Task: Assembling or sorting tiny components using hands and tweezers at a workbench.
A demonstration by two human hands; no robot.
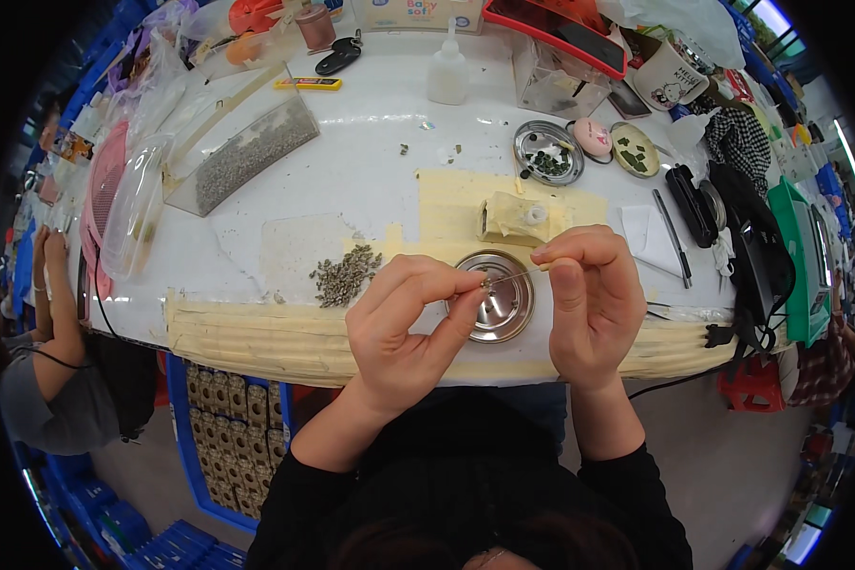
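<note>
Both hands meet above a round metal dish (518,318) near the front edge of the white counter (370,142). The left hand (399,328) pinches a small piece (485,284) between thumb and forefinger; the piece is too small to make out clearly. The right hand (596,304) closes its thumb and forefinger on the pale end of a thin, needle-like tool (511,276), whose tip reaches the piece — or comes so near that contact cannot be told.

Taking the dish as the centre of the clock, a tape-covered block (503,220) stands just beyond it, between twelve and one. A loose heap of small grey-brown pieces (344,277) lies at nine, close to the left hand. At ten, farther off, sits a clear tray of grey granules (256,157); near eleven lies a yellow cutter (309,84), and toward twelve a white squeeze bottle (448,76) stands upright.

A metal lid-like dish with dark bits (568,174) is near one o'clock, with a pale round dish of green pieces (648,163) between one and two. A dark pen-like tool (673,237) lies between two and three. Below the counter, at eight — a blue crate (199,489) holds rows of brownish parts.
</note>
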